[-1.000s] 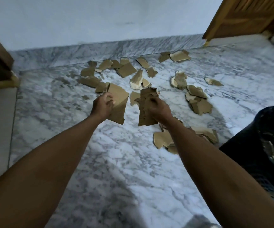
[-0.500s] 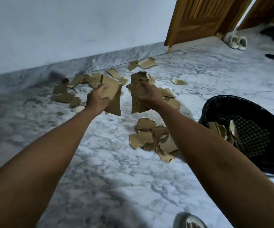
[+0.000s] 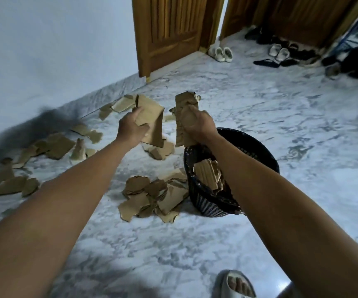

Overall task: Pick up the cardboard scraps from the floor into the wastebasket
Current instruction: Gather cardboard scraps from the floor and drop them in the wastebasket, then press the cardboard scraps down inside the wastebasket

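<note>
The right hand (image 3: 197, 125) grips an upright bundle of scraps (image 3: 184, 112), fingers (image 3: 189, 117) closed around its middle. The left hand (image 3: 131, 129) is closed on a larger flat scrap (image 3: 152, 121), thumb on the near face. The wastebasket (image 3: 257, 151) stands directly below and just behind the right fingers; it already holds several corrugated pieces (image 3: 207, 175). The left fingers are beside the rim, not over the opening.

Step in hand, as judged: deposit both handfuls.

1. The right hand lowers the bundle into the opening before the fingers release, so that no sheet catches the rim.
2. The left hand travels right until the flat scrap is fully over the opening, then tilts it edge-down; a broad sheet dropped flat is likely to bridge the rim and slide off.

Loose scraps remain on the floor (image 3: 281, 117): a pile (image 3: 152, 194) touching the basket below the left fingers, and a scatter (image 3: 53, 147) well to the left along the wall.
</note>
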